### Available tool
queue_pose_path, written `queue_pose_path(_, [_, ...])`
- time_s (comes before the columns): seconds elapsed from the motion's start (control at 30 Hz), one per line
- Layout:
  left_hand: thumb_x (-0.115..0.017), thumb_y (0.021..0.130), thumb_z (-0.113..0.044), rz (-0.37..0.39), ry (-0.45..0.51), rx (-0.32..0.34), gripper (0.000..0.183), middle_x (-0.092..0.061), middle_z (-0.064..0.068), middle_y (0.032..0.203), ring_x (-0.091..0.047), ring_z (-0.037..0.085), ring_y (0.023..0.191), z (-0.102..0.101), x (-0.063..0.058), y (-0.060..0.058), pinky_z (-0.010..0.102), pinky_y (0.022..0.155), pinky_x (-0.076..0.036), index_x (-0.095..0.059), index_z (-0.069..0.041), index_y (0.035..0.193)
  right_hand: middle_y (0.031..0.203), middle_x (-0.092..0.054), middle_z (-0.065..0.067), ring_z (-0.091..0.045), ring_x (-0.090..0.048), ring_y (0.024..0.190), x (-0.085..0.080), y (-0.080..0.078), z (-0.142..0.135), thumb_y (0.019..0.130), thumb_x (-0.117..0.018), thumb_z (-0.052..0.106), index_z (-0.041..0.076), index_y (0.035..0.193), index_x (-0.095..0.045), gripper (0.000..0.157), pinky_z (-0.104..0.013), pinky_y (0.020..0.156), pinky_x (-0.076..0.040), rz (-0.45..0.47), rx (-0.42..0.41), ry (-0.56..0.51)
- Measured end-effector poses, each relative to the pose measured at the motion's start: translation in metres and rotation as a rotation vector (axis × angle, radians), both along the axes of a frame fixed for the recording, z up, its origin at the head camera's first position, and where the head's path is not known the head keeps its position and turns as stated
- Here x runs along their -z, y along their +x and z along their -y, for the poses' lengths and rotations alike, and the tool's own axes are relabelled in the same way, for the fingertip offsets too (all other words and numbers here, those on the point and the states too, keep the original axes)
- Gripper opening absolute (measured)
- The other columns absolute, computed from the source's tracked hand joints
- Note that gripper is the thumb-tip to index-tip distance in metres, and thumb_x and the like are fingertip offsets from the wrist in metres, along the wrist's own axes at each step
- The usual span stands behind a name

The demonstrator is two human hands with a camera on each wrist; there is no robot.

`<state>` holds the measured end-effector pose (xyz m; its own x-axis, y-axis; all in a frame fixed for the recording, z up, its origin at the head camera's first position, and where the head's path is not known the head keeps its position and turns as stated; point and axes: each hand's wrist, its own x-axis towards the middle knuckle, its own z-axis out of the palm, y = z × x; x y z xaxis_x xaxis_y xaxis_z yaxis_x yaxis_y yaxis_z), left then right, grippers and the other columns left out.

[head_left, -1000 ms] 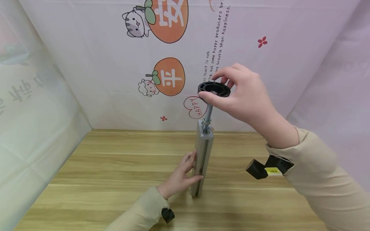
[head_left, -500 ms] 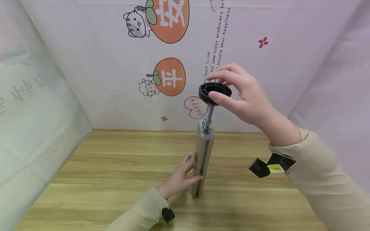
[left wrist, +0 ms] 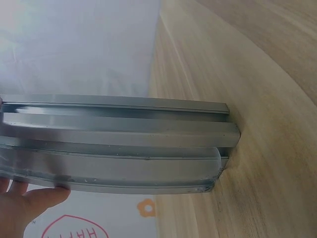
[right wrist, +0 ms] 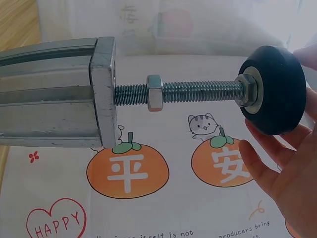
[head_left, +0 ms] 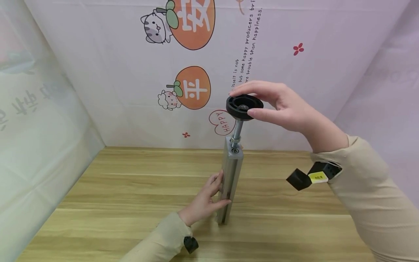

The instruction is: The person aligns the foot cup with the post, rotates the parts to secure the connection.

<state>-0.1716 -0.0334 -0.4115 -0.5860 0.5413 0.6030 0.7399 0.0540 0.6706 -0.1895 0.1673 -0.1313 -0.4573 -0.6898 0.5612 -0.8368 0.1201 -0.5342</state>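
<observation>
A silver aluminium profile [head_left: 230,174] stands upright on the wooden table, its lower end on the wood. My left hand [head_left: 204,203] grips its lower half from the left, thumb across the front face. From the end plate [right wrist: 103,91] on top of the profile, a threaded rod [right wrist: 198,91] sticks out, with a hex nut [right wrist: 155,92] partway along it. A black round levelling foot [head_left: 233,109] tops the rod. My right hand [head_left: 288,105] spans the foot, thumb at its near rim and fingertips at its far rim.
The wooden table [head_left: 131,189] meets a white printed backdrop [head_left: 114,120] at the back. Pale cloth walls rise on the left and right. Each wrist carries a small black camera, the right one [head_left: 298,179] with a yellow label.
My right hand has shifted round the levelling foot, its thumb sliding right along the near rim and its fingers flattening over the far side. My left hand stays on the profile.
</observation>
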Motion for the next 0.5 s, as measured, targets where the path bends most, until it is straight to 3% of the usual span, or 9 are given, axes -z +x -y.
queue_pose_path(0.3, [-0.067,0.084,0.002,0.017,-0.003,-0.013,0.106,-0.029,0.02,0.137,-0.052,0.02,0.091,-0.0004,0.001,-0.0004,0.043,0.097,-0.046,0.007,-0.033,0.15,0.118,-0.063,-0.005,-0.018,-0.055,0.108,-0.0034,0.0022,0.0001,0.082,-0.055,-0.012,0.005,0.12,-0.063,0.042,-0.022,0.096,-0.042,-0.008,0.034,0.025])
queue_pose_path(0.4, [-0.066,0.085,0.002,0.023,-0.005,-0.008,0.104,-0.029,0.018,0.138,-0.052,0.019,0.091,0.0,0.0017,-0.0005,0.041,0.097,-0.046,0.007,-0.033,0.15,0.117,-0.063,-0.004,-0.019,-0.057,0.105,-0.0056,0.0057,0.0012,0.083,-0.057,-0.009,0.009,0.121,-0.063,0.042,-0.021,0.093,-0.043,-0.014,0.089,0.054])
queue_pose_path(0.5, [-0.065,0.086,0.001,0.024,-0.005,-0.001,0.101,-0.029,0.017,0.138,-0.054,0.019,0.091,0.0005,0.0019,-0.0006,0.04,0.098,-0.045,0.006,-0.032,0.151,0.115,-0.063,-0.004,-0.021,-0.059,0.103,-0.0076,0.0097,0.0035,0.086,-0.061,0.001,0.012,0.123,-0.062,0.038,-0.021,0.086,-0.046,-0.022,0.196,0.104])
